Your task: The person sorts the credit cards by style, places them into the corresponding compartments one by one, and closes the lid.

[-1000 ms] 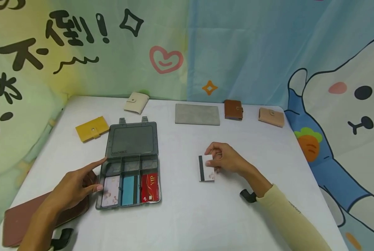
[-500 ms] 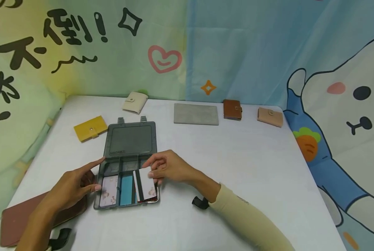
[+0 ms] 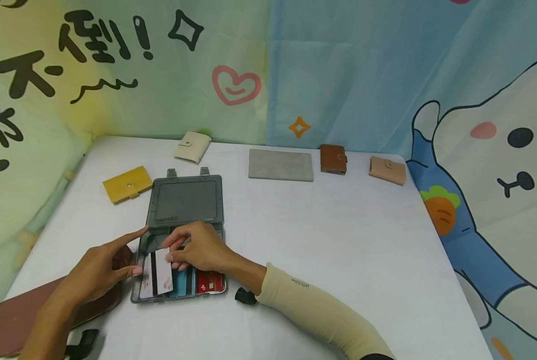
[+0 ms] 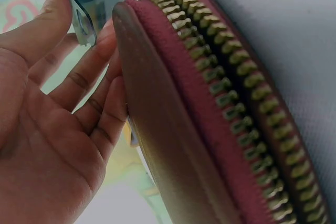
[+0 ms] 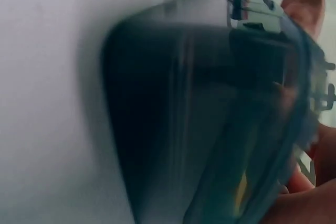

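My right hand (image 3: 201, 247) pinches a white card (image 3: 162, 272) with a black stripe over the left compartment of an open grey plastic case (image 3: 185, 200). The card overlaps another pale card in that compartment. A blue card (image 3: 183, 284) lies in the middle compartment and a red card (image 3: 211, 281) in the right one, both partly hidden by my right hand. My left hand (image 3: 95, 272) touches the case's left side with spread, fairly straight thumb and forefinger. In the right wrist view, the case wall (image 5: 157, 103) is blurred and the held card cannot be made out.
A reddish-brown zip wallet (image 3: 21, 312) lies under my left forearm. Along the back are a yellow wallet (image 3: 126, 185), cream wallet (image 3: 193, 146), flat grey wallet (image 3: 280, 165), brown wallet (image 3: 333, 159) and tan wallet (image 3: 387, 170). A printed curtain (image 3: 340, 70) hangs behind the table.
My right hand has carried the white striped card leftwards, from the bare table past the right compartment to the left compartment. My left hand stays at the case's side.
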Demonstrator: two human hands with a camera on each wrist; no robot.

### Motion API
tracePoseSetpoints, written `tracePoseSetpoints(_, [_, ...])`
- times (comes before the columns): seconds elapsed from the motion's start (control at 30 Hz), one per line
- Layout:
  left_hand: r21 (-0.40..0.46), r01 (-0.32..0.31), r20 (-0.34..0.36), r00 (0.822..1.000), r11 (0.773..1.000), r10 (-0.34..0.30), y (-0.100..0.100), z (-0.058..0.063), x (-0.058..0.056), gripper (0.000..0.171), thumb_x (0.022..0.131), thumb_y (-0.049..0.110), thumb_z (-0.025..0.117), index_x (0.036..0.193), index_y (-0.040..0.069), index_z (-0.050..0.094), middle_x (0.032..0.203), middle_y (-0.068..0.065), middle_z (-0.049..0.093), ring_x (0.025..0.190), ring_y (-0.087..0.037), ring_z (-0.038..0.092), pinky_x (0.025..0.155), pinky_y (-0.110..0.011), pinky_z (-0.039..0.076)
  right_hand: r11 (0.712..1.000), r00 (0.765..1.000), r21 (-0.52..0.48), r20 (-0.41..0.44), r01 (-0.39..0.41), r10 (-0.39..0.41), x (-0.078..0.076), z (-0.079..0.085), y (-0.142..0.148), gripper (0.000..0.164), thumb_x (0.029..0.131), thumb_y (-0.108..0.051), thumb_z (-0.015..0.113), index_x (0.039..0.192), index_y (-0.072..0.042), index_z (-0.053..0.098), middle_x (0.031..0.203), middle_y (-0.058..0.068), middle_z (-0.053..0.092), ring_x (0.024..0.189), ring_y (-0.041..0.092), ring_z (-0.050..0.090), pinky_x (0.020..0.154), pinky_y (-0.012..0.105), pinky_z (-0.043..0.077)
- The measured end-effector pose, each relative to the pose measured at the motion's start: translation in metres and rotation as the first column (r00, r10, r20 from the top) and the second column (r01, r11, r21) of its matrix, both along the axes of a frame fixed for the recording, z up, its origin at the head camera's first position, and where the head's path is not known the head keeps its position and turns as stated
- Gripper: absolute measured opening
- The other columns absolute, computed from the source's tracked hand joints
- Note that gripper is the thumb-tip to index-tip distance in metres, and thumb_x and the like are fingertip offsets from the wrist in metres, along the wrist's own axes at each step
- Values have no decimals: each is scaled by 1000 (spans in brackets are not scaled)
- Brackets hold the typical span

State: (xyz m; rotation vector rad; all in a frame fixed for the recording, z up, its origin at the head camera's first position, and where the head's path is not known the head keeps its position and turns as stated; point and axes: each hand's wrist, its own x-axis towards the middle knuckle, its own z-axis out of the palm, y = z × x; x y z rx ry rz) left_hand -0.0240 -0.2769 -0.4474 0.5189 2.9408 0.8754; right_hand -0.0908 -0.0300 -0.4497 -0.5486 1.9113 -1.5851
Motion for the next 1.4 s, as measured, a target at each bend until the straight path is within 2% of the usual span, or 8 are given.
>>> tracePoseSetpoints(0.27, [22, 15, -6, 1000, 1000, -15, 1, -1, 0, 85, 78, 20, 84, 152, 17, 43, 78, 11, 57, 65, 5, 48, 59, -23, 44, 997, 996, 75, -89, 11, -5, 4, 1, -3, 20, 83, -13, 81, 103, -12, 76, 78, -6, 67, 57, 15, 70, 56, 33, 59])
tracePoseSetpoints(0.47, [27, -3, 57, 998, 1000, 2, 2, -1, 1, 86, 80, 22, 83, 154, 19, 39, 86, 5, 62, 67, 4, 52, 60, -24, 46, 989, 970, 78, -220, 126, -107, -19, 0, 18, 24, 86, -22, 80, 107, -14, 71, 78, -2, 67, 52, 19, 64, 49, 30, 54])
tracePoseSetpoints(0.63, [96, -58, 160, 986, 994, 42, 7, -1, 4, 85, 85, 20, 79, 156, 22, 34, 107, -9, 64, 76, -1, 59, 65, -26, 51, 902, 894, 238, -366, 359, -259, -57, -6, 42, 43, 86, -29, 80, 124, -18, 64, 111, 4, 62, 94, 20, 63, 75, 33, 51])
tracePoseSetpoints(0.73, [176, -94, 198, 978, 980, 58, 12, -4, 5, 85, 85, 16, 79, 157, 21, 33, 111, -12, 60, 82, -4, 60, 69, -26, 54, 862, 890, 294, -331, 412, -313, -77, -12, 54, 59, 85, -31, 80, 137, -18, 55, 125, 11, 57, 113, 26, 57, 89, 41, 49])
tracePoseSetpoints(0.9, [384, -150, 295, 955, 911, 33, 20, -13, 6, 84, 88, 10, 76, 158, 18, 31, 113, -13, 50, 90, -9, 55, 73, -23, 51, 888, 923, 254, -112, 384, -368, -93, -21, 67, 68, 86, -35, 79, 144, -16, 49, 122, 11, 63, 97, 22, 64, 82, 35, 51])
tracePoseSetpoints(1.1, [573, -212, 358, 934, 791, -9, 30, -23, 4, 79, 90, 3, 72, 157, 12, 31, 109, -15, 43, 91, -10, 50, 69, -24, 52, 902, 900, 65, 66, 426, -430, -100, -21, 74, 50, 96, -40, 67, 137, -14, 56, 103, 5, 61, 67, 11, 55, 58, 26, 46])
tracePoseSetpoints(1.27, [577, -267, 368, 929, 772, 46, 36, -25, -4, 76, 91, 5, 71, 156, 15, 34, 115, -13, 45, 92, -6, 50, 70, -22, 50, 872, 880, -124, 119, 473, -460, -104, -7, 79, 45, 103, -47, 50, 127, -10, 58, 103, 7, 53, 69, 15, 59, 60, 27, 54])
tracePoseSetpoints(1.4, [620, -312, 374, 924, 720, 78, 37, -27, -8, 70, 94, 5, 68, 155, 14, 37, 119, -13, 48, 93, -6, 51, 71, -19, 48, 861, 884, -203, 131, 466, -448, -102, 6, 85, 49, 105, -51, 43, 121, -7, 58, 103, 7, 51, 73, 19, 62, 65, 31, 57])
